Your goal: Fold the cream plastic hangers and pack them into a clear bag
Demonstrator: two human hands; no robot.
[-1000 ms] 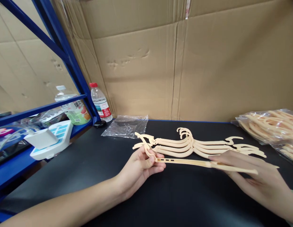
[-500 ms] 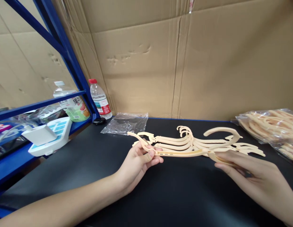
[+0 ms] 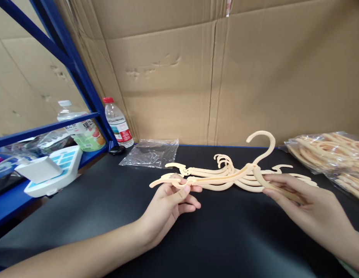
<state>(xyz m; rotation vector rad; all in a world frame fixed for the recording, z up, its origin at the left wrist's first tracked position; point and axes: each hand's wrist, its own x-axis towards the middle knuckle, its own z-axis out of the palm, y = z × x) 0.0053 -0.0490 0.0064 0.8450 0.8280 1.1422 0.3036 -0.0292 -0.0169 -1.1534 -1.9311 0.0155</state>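
The left hand (image 3: 168, 202) pinches the left end of a cream hanger (image 3: 222, 178), its fingers (image 3: 179, 193) closed on that tip with the thumb on top. The right hand (image 3: 301, 206) grips the hanger's other arm, fingers wrapped over it and thumb beneath. Both hands lift the hanger just above the surface (image 3: 197, 239); its hook stands up, curling left near the cardboard wall (image 3: 226, 77).

Right behind the held hanger lies a stack (image 3: 226, 170) of the same cream hangers, flat on the surface, hooks pointing away from the person. The held hanger overlaps the stack in the view; whether it touches it I cannot tell.

To the right, at the surface's edge, a clear bag (image 3: 327, 154) holds more hangers. To the left of the stack, near the wall, an empty plastic sleeve (image 3: 150, 152) lies flat.

Farther left a blue rack (image 3: 66, 58) rises, with a red-capped bottle (image 3: 117, 121) standing at its foot. On the rack's shelf behind the rail sits a second bottle (image 3: 81, 129) with a green label, and lower down a white device (image 3: 49, 172) with blue keys.
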